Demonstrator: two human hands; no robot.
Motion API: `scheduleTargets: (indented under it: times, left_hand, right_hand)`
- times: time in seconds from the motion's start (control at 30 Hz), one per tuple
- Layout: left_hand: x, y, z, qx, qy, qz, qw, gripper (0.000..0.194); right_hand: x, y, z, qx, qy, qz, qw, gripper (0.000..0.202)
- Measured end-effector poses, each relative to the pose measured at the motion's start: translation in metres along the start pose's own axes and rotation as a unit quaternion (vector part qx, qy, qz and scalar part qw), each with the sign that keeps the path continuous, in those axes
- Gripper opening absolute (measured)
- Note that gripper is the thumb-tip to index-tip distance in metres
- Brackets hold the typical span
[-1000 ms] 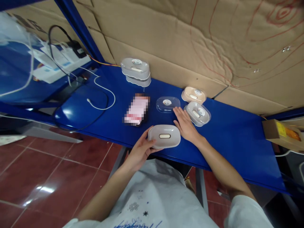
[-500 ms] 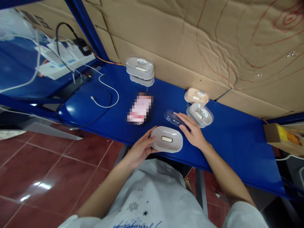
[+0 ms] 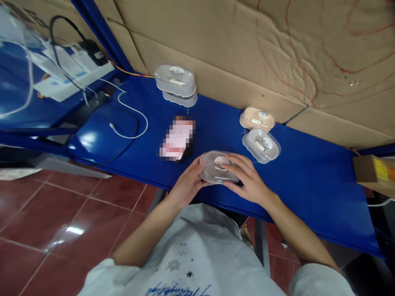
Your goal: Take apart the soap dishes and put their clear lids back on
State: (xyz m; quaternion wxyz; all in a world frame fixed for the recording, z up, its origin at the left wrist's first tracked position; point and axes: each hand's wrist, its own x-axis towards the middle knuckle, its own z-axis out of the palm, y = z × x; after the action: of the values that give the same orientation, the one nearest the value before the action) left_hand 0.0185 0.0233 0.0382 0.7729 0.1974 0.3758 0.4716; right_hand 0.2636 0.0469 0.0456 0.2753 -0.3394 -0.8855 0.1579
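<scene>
We find the grey dish [image 3: 207, 173] held over the front edge of the counter [image 3: 304, 185], between the two hands, with a clear lid [image 3: 210, 159] over it. We note the left hand [image 3: 187, 186] curled round the dish's left end. The right hand [image 3: 251, 181] grips the lid's right side, its fingers spread across the top, thumb lower at the near side. We cannot tell whether the lid is fully seated. We record a phone [image 3: 177, 139] beyond and left, and a lidded peach dish [image 3: 256, 119] beyond and right.
</scene>
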Motion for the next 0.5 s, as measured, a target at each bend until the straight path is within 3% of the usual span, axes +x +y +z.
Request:
scheduleTargets:
  times: [0.5]
  left_hand:
    - [0.013, -0.006, -0.001, -0.009, 0.02, -0.001, 1.0, 0.046]
  right_hand:
    - [-0.001, 0.008, 0.006, -0.104, -0.007, -0.002, 0.995, 0.078]
